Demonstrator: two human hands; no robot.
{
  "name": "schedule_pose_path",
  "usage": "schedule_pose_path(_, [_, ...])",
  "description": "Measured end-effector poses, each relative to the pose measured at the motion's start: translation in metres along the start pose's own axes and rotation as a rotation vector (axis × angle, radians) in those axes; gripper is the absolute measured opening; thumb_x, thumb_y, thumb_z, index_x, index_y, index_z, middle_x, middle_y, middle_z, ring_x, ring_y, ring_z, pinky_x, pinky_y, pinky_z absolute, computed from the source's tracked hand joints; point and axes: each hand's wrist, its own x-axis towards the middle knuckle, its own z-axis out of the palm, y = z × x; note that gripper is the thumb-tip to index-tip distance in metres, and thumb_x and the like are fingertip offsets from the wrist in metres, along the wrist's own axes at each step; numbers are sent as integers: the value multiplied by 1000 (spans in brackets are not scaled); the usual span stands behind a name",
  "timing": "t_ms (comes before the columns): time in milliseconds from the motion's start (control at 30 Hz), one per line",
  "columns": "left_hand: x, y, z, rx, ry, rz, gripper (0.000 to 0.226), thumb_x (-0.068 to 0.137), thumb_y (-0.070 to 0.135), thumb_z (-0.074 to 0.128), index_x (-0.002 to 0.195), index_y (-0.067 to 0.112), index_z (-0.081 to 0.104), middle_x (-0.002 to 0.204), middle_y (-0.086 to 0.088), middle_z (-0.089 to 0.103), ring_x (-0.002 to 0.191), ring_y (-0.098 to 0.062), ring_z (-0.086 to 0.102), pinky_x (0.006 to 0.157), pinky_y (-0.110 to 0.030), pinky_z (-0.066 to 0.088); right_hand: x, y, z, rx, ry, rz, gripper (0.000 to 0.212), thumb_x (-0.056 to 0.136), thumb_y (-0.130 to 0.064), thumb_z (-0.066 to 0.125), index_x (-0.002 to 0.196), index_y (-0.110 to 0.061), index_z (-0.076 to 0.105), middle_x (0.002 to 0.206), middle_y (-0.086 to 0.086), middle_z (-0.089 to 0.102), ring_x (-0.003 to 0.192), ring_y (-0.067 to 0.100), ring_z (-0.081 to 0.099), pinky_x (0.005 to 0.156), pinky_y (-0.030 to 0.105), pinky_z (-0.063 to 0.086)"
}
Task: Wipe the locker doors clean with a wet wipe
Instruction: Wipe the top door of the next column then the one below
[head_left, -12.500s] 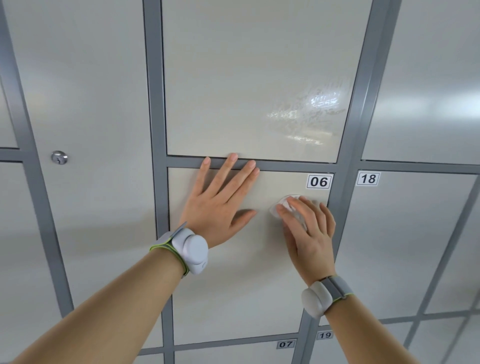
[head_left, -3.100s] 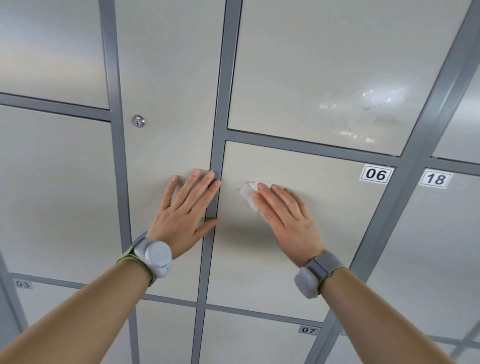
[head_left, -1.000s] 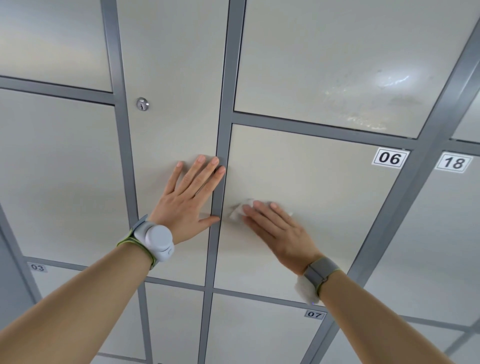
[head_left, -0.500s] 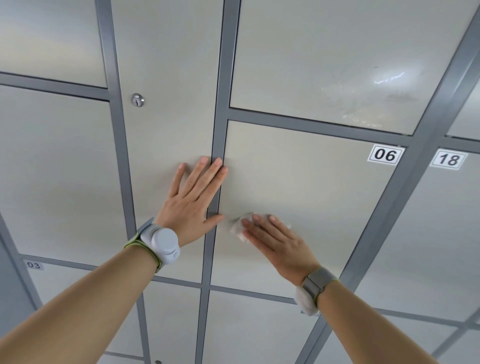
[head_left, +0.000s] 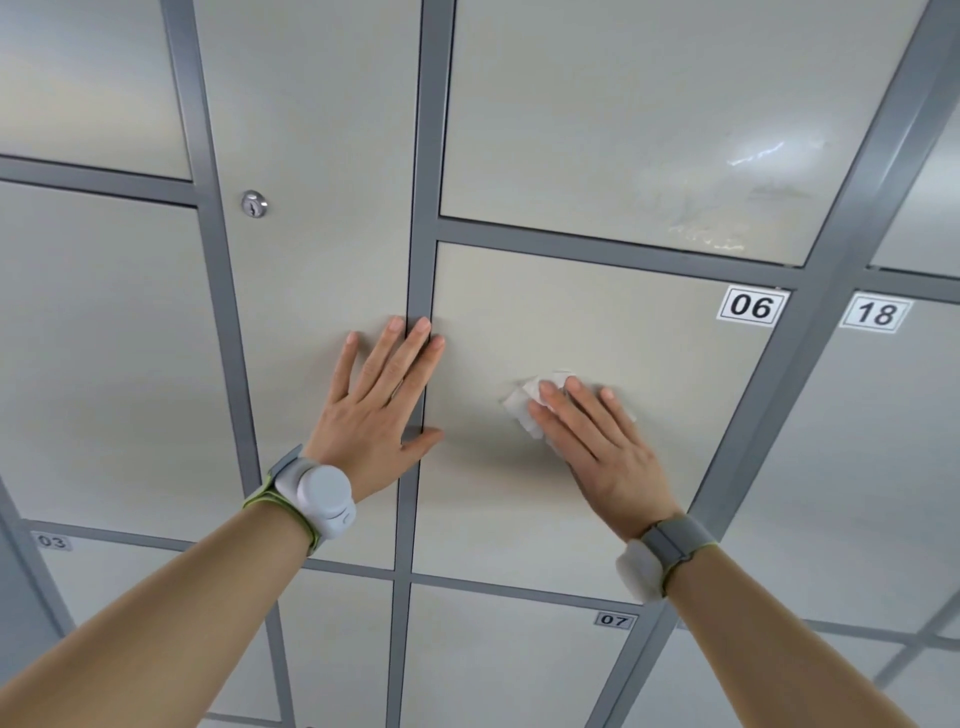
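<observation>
The beige locker door marked 06 (head_left: 597, 322) fills the middle of the view. My right hand (head_left: 597, 447) lies flat on it with straight fingers and presses a crumpled white wet wipe (head_left: 524, 402) against the panel; most of the wipe is hidden under my fingers. My left hand (head_left: 379, 410) rests flat with spread fingers on the neighbouring door and across the grey frame strip (head_left: 423, 260) between the two doors.
Grey frame bars divide the wall into beige doors. A round keyhole lock (head_left: 254, 203) sits on the tall door at upper left. Labels 18 (head_left: 877, 314), 07 (head_left: 614, 619) and 03 (head_left: 52, 541) mark other doors. Wet streaks (head_left: 727, 197) shine on the door above 06.
My right hand has slid the wipe to the right and a little upward across door 06. My left hand stays pressed at the frame strip.
</observation>
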Motion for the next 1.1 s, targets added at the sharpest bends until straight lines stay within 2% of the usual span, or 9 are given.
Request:
schedule_pose_path(133, [0, 4, -2, -10, -9, -8, 104, 81, 40, 78, 161, 13, 16, 169, -3, 10, 156, -25, 8, 124, -56, 12, -8, -9, 8, 17, -11, -3, 72, 82, 16, 56, 148, -12, 44, 158, 2, 36, 148, 23, 31, 123, 42, 22])
schedule_pose_path(333, [1, 14, 1, 13, -22, 61, 102, 81, 42, 76, 161, 15, 18, 168, -6, 16, 156, -25, 11, 124, -56, 14, -39, -17, 14, -9, -127, -135, 65, 89, 9, 35, 150, -13, 41, 159, 1, 34, 149, 21, 28, 121, 40, 25])
schedule_pose_path(467, [0, 19, 6, 22, -21, 63, 98, 83, 43, 75, 160, 14, 23, 168, -5, 18, 155, -27, 14, 123, -58, 16, -40, -8, 10, -34, -146, -188, 65, 90, 8, 37, 150, -15, 41, 159, -1, 34, 148, 19, 29, 122, 40, 24])
schedule_pose_path(633, [0, 20, 9, 31, -26, 69, 90, 87, 48, 56, 161, 15, 17, 168, -3, 16, 155, -28, 12, 122, -58, 16, -25, 11, -2, -76, -68, -127, 67, 88, 9, 50, 151, -15, 42, 159, -1, 35, 147, 20, 32, 121, 43, 25])
schedule_pose_path(733, [0, 20, 10, 26, -33, 63, 89, 87, 48, 55, 161, 16, 17, 168, -2, 15, 155, -28, 12, 123, -58, 15, -19, 20, -7, -95, -37, -86, 71, 85, 8, 60, 150, -15, 44, 158, 0, 37, 146, 22, 34, 120, 45, 27])
schedule_pose_path(900, [0, 20, 9, 20, -25, 64, 89, 87, 47, 56, 161, 16, 17, 168, -2, 15, 155, -28, 12, 123, -58, 15, -21, 17, -4, -87, -30, -40, 75, 81, 9, 65, 149, -15, 44, 158, 1, 36, 147, 23, 33, 123, 44, 21])
schedule_pose_path(1100, [-1, 22, 10, 31, -29, 57, 91, 86, 44, 61, 161, 15, 17, 168, -3, 14, 156, -27, 11, 123, -57, 14, -47, 6, 7, -65, -80, -127, 67, 89, 10, 41, 151, -14, 39, 160, -1, 34, 148, 22, 30, 121, 42, 25])
